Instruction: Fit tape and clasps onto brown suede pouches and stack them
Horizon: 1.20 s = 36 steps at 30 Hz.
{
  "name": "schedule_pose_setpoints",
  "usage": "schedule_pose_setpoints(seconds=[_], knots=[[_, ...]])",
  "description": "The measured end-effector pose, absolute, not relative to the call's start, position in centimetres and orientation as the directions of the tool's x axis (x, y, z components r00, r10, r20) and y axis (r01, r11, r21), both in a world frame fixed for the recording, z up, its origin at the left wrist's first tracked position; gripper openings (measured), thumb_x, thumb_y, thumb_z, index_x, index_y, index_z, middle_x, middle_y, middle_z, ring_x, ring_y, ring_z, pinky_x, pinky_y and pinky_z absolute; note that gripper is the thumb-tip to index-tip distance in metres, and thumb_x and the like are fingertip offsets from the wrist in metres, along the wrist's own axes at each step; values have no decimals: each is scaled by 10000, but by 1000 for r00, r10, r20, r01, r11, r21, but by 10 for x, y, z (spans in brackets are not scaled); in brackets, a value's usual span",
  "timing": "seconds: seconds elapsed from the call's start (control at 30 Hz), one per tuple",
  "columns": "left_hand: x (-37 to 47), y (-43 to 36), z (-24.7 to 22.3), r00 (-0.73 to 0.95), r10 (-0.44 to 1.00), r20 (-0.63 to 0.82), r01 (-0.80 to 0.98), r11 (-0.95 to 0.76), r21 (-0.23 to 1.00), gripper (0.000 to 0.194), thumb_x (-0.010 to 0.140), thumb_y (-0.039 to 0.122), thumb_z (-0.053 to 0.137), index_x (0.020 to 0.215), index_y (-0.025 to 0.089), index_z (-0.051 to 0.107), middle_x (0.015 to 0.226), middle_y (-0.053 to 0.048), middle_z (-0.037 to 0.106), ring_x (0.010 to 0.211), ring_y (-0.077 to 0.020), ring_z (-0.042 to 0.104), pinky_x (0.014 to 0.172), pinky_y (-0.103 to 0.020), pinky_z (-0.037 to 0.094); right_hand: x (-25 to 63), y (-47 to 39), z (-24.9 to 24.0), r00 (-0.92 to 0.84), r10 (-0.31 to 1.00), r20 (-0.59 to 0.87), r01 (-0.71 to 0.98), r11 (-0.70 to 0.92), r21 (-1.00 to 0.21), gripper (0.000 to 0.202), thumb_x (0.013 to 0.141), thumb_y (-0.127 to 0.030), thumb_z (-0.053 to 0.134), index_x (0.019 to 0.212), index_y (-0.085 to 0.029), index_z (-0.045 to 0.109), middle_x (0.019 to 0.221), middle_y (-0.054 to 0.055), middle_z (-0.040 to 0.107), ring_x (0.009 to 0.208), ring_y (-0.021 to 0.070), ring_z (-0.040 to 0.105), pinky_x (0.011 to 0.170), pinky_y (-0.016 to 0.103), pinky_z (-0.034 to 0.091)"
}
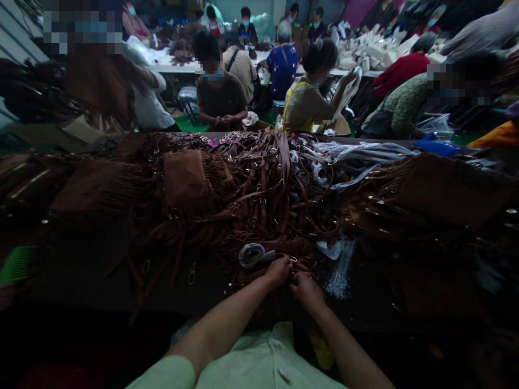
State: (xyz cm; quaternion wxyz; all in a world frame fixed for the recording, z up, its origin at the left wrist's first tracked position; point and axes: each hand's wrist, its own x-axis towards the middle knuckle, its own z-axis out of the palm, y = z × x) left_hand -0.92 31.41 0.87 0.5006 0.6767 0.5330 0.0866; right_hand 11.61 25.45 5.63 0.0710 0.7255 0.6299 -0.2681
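Observation:
Close together at the near side of the table, my left hand [279,271] and my right hand [308,292] meet over a brown fringed bag [284,247]. Both have their fingers bent and pinched. What they grip is dark and mostly hidden by the fingers. Just past my left fingertips shines a small gold metal clip [291,259]. A coiled strap in clear wrapping [251,255] lies on the bag, left of my hands. To the right sits a bundle of thin clear plastic strips [339,273].
Brown straps with metal hooks [263,189] pile up across the table's middle. Fringed brown bags [185,178] lie left, more [454,189] right. Plastic-wrapped straps [357,154] lie behind. A green basket [18,265] stands at far left. Several people work beyond the table.

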Motion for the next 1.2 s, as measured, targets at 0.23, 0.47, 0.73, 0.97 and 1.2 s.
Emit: schedule_pose_setpoints(seconds=[0.23, 0.47, 0.73, 0.97, 1.2], knots=[[-12, 315, 13, 444, 826, -348, 580, 30, 814, 185, 888, 261, 423, 971, 189, 572, 908, -21, 655, 815, -138, 587, 732, -216, 415, 116, 258, 44, 133, 969, -209, 926, -196, -321, 239, 905, -375, 465, 1015, -267, 649, 1039, 31, 624, 831, 130, 619, 628, 209, 387], [-16, 309, 17, 473, 831, -294, 539, -9, 842, 207, 904, 266, 414, 965, 163, 583, 859, -24, 645, 784, -138, 582, 699, -219, 423, 109, 252, 17, 178, 981, -84, 874, -196, -444, 292, 930, -338, 415, 1019, -218, 667, 1133, 38, 622, 907, 120, 607, 698, 197, 413], [-31, 331, 50, 442, 897, -22, 790, -378, 482, 232, 859, 378, 525, 957, 190, 618, 1011, -87, 577, 1010, -218, 494, 881, -325, 397, 109, 254, 24, 227, 964, -139, 854, -266, -447, 288, 922, -375, 425, 979, -245, 676, 1030, 20, 636, 839, 109, 595, 650, 194, 376], [-24, 345, 39, 518, 826, -222, 809, -388, 442, 259, 806, 400, 585, 913, 190, 693, 885, -81, 610, 864, -203, 568, 781, -301, 443, 110, 267, 36, 249, 921, -298, 850, -356, -389, 251, 897, -379, 460, 950, -289, 688, 978, 15, 636, 793, 112, 586, 623, 209, 340], [-18, 336, 33, 550, 811, -197, 766, -396, 507, 175, 814, 249, 586, 942, 216, 701, 903, -56, 621, 870, -163, 573, 781, -251, 441, 111, 271, 38, 272, 888, -371, 834, -410, -369, 255, 881, -402, 463, 958, -308, 688, 981, 11, 639, 802, 124, 593, 609, 220, 320]])
